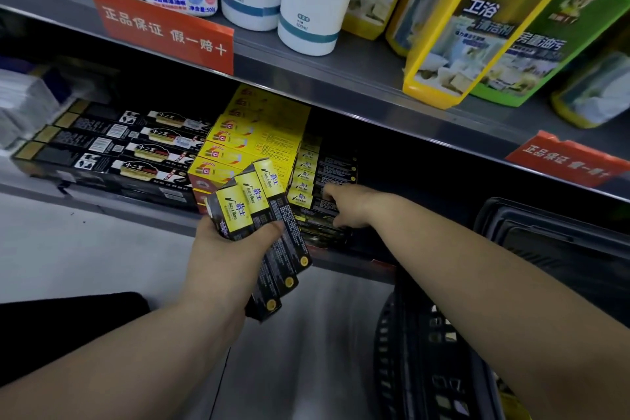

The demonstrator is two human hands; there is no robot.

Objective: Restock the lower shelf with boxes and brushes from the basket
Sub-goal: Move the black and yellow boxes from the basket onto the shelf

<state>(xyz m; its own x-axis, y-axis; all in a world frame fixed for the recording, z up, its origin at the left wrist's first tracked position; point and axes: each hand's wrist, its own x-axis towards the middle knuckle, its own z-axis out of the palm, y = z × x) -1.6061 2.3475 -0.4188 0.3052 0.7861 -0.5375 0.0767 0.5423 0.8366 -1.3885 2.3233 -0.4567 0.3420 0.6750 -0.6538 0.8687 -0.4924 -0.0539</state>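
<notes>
My left hand [225, 252] grips three long black-and-yellow boxes [269, 232] fanned out in front of the lower shelf [143, 215]. My right hand [347, 206] reaches into that shelf and rests its fingers on a stack of the same black-and-yellow boxes [312, 181]; whether it grips one is hidden. Yellow boxes [262, 133] are stacked to the left of that stack, and black boxes [112, 147] lie further left. The black basket [426, 368] stands at the lower right, under my right forearm.
The upper shelf [341, 78] carries white bottles [306, 3] and yellow and green refill packs [477, 27]. Red price tags [160, 27] hang on the shelf edges. A second dark basket or tray [545, 235] sits at the right. Grey floor [68, 249] lies at the left.
</notes>
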